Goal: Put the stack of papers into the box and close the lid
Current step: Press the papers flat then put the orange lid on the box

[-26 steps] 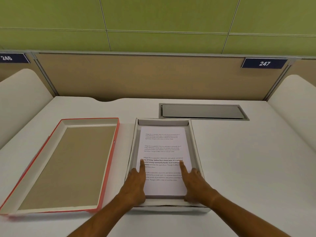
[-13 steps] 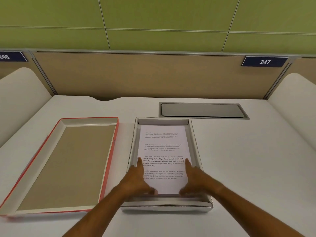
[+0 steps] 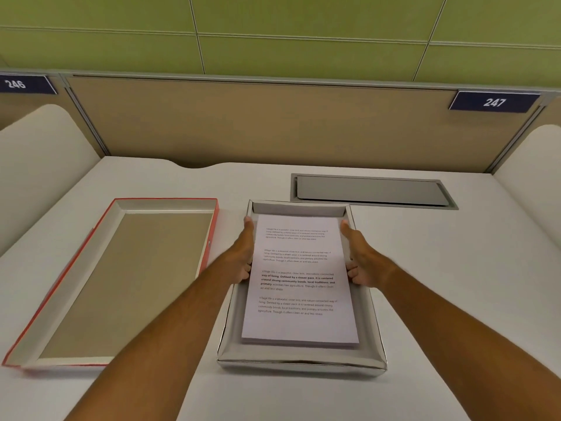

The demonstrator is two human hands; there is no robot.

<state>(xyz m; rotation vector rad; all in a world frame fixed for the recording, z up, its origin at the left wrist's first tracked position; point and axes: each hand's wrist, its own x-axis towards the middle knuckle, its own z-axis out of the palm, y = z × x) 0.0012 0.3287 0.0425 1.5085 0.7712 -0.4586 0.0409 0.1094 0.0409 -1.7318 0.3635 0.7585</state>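
The stack of papers (image 3: 299,287), white with printed text, lies flat inside the open grey box (image 3: 300,363) in front of me. My left hand (image 3: 243,253) is at the stack's left long edge and my right hand (image 3: 359,256) at its right long edge. On both hands the fingers curl down inside the box against the stack and the thumbs point away from me. The box walls under the hands are hidden. The red-edged lid (image 3: 165,203) lies upside down on the desk, left of the box and apart from it.
A grey metal cable hatch (image 3: 370,191) is set into the white desk behind and to the right of the box. A tan partition (image 3: 273,123) closes the back, and curved white dividers (image 3: 39,165) stand at both sides.
Both hands left the near end of the top sheet, where their fingers pressed down. They slid outward and farther away to the stack's two long sides. The camera moved closer.
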